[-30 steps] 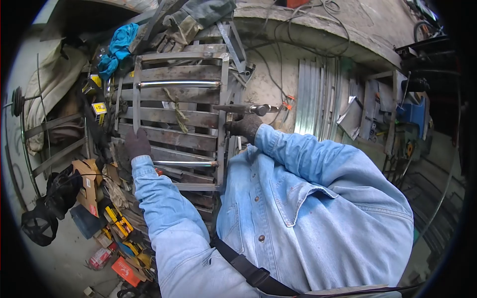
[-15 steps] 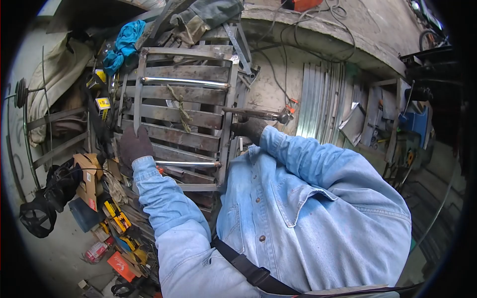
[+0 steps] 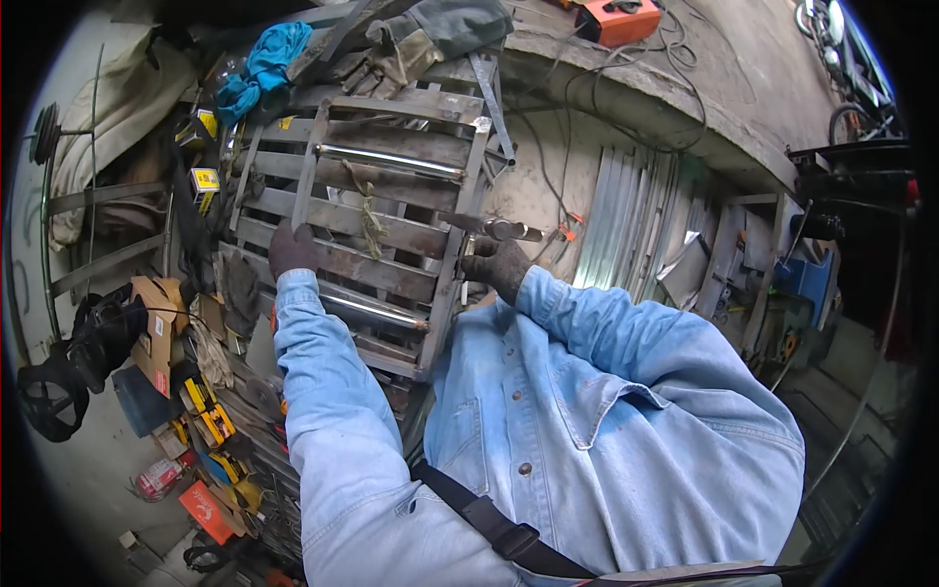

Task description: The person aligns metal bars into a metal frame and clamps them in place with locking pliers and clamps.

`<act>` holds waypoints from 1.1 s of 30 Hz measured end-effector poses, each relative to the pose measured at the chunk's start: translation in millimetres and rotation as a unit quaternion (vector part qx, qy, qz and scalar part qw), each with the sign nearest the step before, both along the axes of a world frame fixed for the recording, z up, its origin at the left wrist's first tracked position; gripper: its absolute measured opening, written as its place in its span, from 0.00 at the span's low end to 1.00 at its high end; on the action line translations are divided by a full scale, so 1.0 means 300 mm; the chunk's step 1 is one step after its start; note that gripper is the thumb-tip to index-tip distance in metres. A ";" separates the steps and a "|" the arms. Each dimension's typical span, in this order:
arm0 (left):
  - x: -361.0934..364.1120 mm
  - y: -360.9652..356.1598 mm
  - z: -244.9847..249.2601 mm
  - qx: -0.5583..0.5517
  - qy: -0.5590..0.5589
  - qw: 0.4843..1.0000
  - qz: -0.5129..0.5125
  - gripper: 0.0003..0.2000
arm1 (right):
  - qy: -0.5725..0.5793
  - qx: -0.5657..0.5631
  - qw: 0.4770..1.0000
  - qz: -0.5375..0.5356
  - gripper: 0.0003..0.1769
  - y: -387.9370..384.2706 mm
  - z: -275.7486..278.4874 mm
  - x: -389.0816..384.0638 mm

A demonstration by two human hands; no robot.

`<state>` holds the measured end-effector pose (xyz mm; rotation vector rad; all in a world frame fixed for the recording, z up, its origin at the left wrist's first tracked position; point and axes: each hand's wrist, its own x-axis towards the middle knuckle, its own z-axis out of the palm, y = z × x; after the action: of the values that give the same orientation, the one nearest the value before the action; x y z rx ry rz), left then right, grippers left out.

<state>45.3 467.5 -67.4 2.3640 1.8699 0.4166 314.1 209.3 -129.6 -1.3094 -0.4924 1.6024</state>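
Observation:
My left hand [image 3: 291, 250], in a dark glove, is closed around the left side bar of a slatted metal frame [image 3: 396, 221]. At the frame's right side, my gloved right hand [image 3: 499, 268] is curled around a hammer [image 3: 507, 230]. The hammer's head shows just above my fingers; how the grip wraps it is partly hidden. Two shiny round rods [image 3: 391, 162] cross the frame near its far and near ends. A knotted strip of cloth or cord [image 3: 368, 215] hangs over the middle slats. The frame rests on more slatted metalwork.
Grey work gloves [image 3: 401, 49] and a blue cloth [image 3: 264, 70] lie at the far end. Long metal profiles [image 3: 626, 220] lie on the floor to the right. An orange machine [image 3: 618, 20] with cables stands on the ledge. Boxes and yellow tools [image 3: 207, 409] clutter the left.
The view has shifted slightly, so the frame appears further right. The hammer has swung, its head now closer above my right hand. My left hand keeps its hold on the frame.

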 end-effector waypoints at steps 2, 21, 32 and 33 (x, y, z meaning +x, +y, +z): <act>0.030 -0.017 0.101 -0.092 0.004 0.996 0.018 0.17 | -0.085 0.024 0.996 0.014 0.12 0.003 -0.073 -0.004; 0.155 -0.215 0.447 0.070 0.048 0.995 -0.047 0.16 | 0.109 -0.020 0.994 -0.020 0.06 -0.006 -0.121 0.009; 0.037 0.026 0.024 -0.021 0.018 0.999 -0.041 0.17 | -0.033 0.010 0.999 0.038 0.11 -0.008 0.003 0.024; 0.052 0.030 0.023 -0.033 0.019 0.999 -0.026 0.18 | -0.053 0.030 0.998 0.026 0.11 0.010 0.107 0.026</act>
<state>60.9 476.4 -60.6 2.3882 1.8045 0.3016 321.8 212.3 -97.5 -1.3509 -0.6401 1.5547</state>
